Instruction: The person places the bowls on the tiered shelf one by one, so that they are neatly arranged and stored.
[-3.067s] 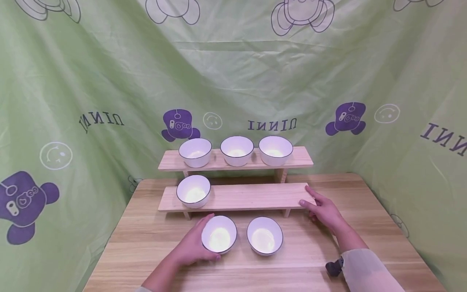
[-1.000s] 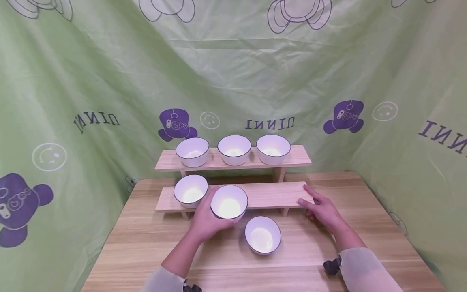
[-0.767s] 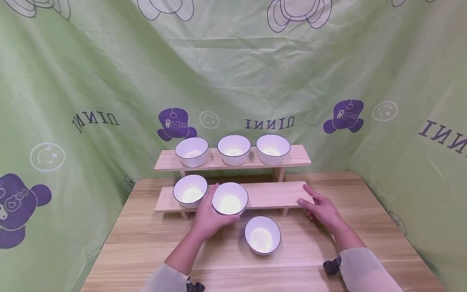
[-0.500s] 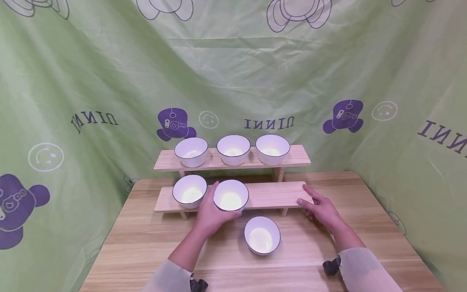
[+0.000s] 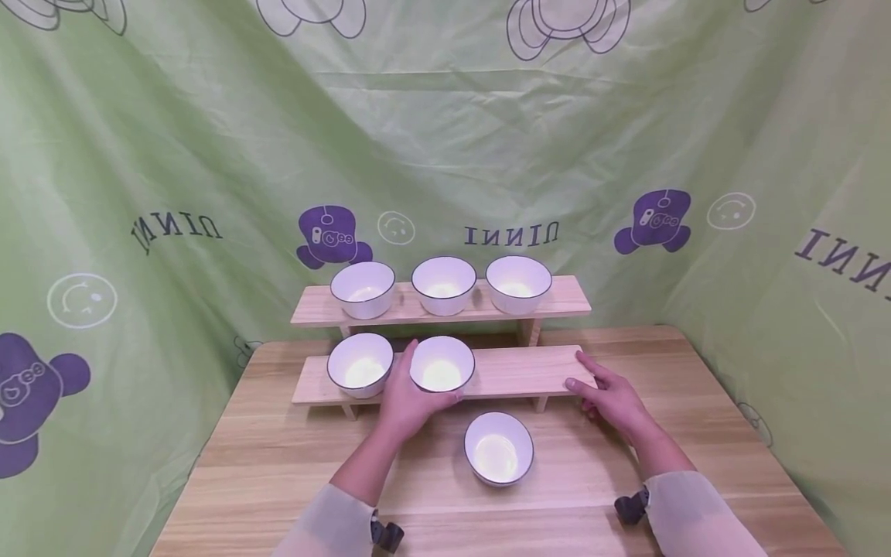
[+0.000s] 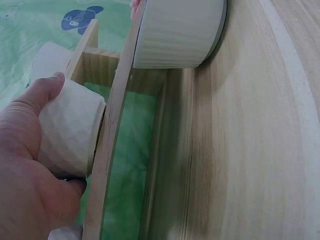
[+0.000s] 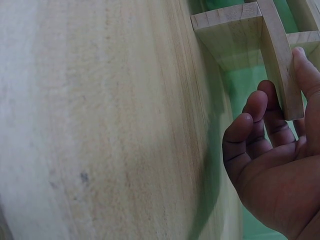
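Note:
My left hand (image 5: 406,401) grips a white dark-rimmed bowl (image 5: 442,365) at the lower board of a two-tier wooden shelf (image 5: 522,371). In the left wrist view, thumb and fingers wrap the side of the faceted bowl (image 6: 70,132), its base against or very close to the board. Left of it on the same board sits another bowl (image 5: 360,363). The right hand (image 5: 616,398) holds the board's right end; in the right wrist view, the thumb lies on one side of the board end (image 7: 282,75) and curled fingers on the other. One bowl (image 5: 498,449) stands on the table in front.
Along the upper board (image 5: 571,298) stand three matching bowls, the middle one (image 5: 444,285) between the others. The wooden table (image 5: 278,464) extends around the shelf. A green printed curtain (image 5: 431,155) hangs behind and at both sides.
The left hand has lifted the bowl from the table, left of the remaining one, and carried it forward to the lower board beside the first bowl there. The right hand has stayed at the board's end.

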The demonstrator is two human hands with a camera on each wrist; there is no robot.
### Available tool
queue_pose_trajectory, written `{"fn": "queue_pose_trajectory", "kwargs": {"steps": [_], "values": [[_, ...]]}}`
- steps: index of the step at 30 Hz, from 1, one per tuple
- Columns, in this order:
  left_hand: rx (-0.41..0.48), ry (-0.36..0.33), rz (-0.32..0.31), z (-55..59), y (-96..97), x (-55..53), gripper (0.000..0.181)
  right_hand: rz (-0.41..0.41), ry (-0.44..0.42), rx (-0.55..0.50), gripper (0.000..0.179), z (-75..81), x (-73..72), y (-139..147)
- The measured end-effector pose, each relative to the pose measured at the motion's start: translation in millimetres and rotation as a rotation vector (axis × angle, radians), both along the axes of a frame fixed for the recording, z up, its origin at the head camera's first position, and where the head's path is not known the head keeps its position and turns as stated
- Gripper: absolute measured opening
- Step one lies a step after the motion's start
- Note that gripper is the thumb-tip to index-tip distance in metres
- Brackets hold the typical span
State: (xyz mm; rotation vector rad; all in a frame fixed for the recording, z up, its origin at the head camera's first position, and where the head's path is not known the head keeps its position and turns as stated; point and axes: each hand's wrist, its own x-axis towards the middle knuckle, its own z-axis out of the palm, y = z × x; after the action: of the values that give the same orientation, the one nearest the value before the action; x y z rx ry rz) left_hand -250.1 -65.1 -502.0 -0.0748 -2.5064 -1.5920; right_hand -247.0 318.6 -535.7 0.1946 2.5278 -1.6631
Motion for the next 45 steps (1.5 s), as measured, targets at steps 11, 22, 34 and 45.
{"fn": "queue_pose_trajectory", "kwargs": {"steps": [11, 22, 34, 45], "values": [[-0.032, -0.002, 0.025, 3.2, 3.6, -6.2, 0.129, -0.004, -0.002, -0.011, 0.09, 3.0, 0.5, -2], [-0.036, -0.02, 0.031, 6.1, 5.3, -6.7, 0.131, -0.002, -0.006, -0.006, 0.089, 3.5, -0.1, -3], [0.0, 0.001, -0.012, 7.4, 3.7, -2.4, 0.137, 0.002, 0.001, -0.006, 0.09, 4.1, 0.3, -3], [-0.022, 0.045, -0.019, 15.3, 5.4, 2.2, 0.131, -0.006, -0.01, -0.017, 0.092, 1.6, 1.2, 0]]}}
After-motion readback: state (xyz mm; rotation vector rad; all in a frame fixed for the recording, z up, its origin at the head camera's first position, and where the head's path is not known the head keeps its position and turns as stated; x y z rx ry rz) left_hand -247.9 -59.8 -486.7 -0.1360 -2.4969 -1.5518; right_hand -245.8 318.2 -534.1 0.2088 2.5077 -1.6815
